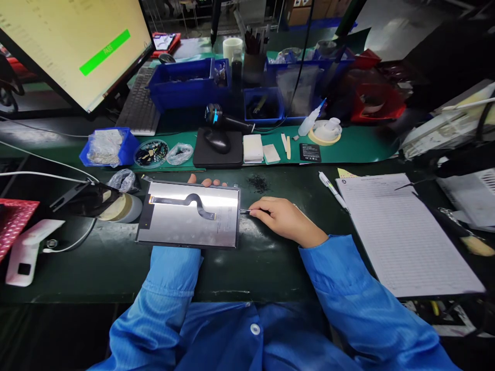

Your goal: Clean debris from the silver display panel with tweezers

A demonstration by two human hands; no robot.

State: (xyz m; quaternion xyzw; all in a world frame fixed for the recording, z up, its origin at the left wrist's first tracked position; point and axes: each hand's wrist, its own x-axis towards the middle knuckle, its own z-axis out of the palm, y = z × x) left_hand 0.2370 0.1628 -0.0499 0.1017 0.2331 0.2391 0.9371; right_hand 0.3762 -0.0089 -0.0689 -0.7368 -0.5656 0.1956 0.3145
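A silver-backed display panel (178,229) with a dark ribbon cable (198,202) across its back lies on my left hand (207,182). That hand is mostly hidden beneath the panel, its fingertips curled over the far edge. My right hand (286,219) is closed in a pinch on a thin metal tool, which looks like tweezers (245,211). The tool's tip meets the panel's right edge; whether it grips anything there is too small to tell. Beyond my right hand, a small heap of black scraps (258,183) lies on the dark bench mat (247,273).
To the right are a lined paper sheet (402,237) and a pen (333,191). A mouse (217,140), a barcode scanner (228,121) and blue bins (181,85) stand behind. A round tape roll (121,208) is on the left, below a monitor (77,46).
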